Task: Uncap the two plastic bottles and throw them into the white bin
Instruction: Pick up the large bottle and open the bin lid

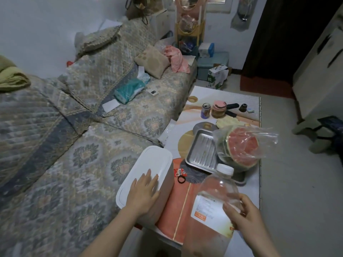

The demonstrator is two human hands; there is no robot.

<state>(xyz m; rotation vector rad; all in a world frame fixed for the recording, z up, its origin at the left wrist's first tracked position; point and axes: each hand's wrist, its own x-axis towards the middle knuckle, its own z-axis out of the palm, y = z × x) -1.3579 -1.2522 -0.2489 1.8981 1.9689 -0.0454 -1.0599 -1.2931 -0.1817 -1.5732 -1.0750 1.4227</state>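
A large clear plastic bottle (pixel 213 197) with a white cap (pixel 225 168) and a white-and-orange label stands tilted in the near right, above the table's front edge. My right hand (pixel 245 214) grips its side at label height. The white bin (pixel 148 175) sits between the sofa and the table, lid closed. My left hand (pixel 143 190) rests flat on the lid with straight fingers. A second plastic bottle is not in sight.
The low table (pixel 185 216) holds a steel tray (pixel 201 153), a cut watermelon in a plastic bag (pixel 241 147), a black hair tie (pixel 182 179), a can (pixel 205 110) and jars. The patterned sofa (pixel 83 145) runs along the left. Bare floor (pixel 297 182) lies to the right.
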